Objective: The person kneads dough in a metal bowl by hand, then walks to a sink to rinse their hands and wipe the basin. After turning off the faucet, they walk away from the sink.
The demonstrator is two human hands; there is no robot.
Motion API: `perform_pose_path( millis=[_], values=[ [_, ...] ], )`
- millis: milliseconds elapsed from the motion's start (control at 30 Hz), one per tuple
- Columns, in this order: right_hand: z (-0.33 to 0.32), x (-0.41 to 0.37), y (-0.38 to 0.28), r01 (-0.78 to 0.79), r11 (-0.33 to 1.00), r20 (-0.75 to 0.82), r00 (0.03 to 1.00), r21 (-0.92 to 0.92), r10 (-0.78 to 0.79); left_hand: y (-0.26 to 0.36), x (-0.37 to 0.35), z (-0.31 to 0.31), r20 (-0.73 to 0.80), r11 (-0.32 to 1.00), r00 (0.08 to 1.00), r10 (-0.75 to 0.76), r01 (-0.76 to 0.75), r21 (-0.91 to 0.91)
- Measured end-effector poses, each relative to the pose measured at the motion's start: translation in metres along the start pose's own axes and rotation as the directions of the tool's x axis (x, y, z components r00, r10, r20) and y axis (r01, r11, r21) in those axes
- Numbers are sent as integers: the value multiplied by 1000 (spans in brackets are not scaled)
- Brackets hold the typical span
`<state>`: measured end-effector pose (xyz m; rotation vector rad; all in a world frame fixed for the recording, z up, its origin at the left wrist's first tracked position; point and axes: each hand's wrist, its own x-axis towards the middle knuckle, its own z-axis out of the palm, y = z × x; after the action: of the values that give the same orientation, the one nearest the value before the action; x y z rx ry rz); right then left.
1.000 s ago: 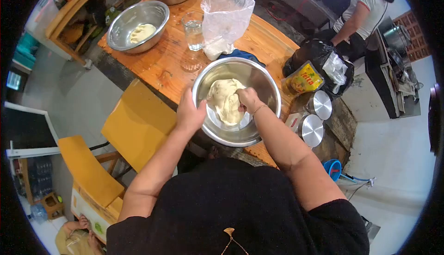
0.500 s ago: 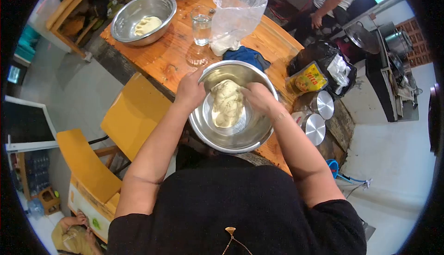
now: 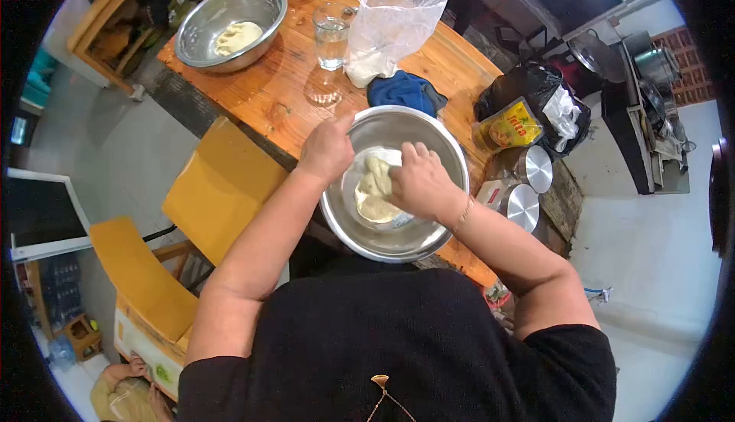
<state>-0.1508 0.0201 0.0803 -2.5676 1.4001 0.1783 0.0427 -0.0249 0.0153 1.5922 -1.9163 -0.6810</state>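
Note:
A wide steel mixing bowl sits in front of me at the table's edge. Pale dough lies in its bottom, stretched long and partly covered by my right hand. My left hand grips the bowl's upper left rim, thumb and fingers closed round it. Inside the bowl, my right hand is closed with curled fingers against the dough's right side. The fingertips pressing into the dough are partly hidden.
On the wooden table stand another steel bowl with dough, a glass of water, a plastic bag and a blue cloth. A yellow pouch and round metal lids are at right. A yellow chair stands left.
My right hand has moved from the bowl's right side in over the dough, its fingers curling. The dough has changed shape. My left hand stays on the rim. The background person has shifted.

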Motion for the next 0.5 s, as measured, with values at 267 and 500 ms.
perform_pose_path(
  millis=[267, 500],
  values=[
    [36, -14, 9, 52, 998, 432, 901, -16, -40, -2, 5, 8, -5, 998, 998, 60, -60, -18],
    [45, 29, 0, -125, 992, 426, 898, 6, 110, 4, 7, 2, 21, 992, 995, 98, -96, -81]
  ],
)
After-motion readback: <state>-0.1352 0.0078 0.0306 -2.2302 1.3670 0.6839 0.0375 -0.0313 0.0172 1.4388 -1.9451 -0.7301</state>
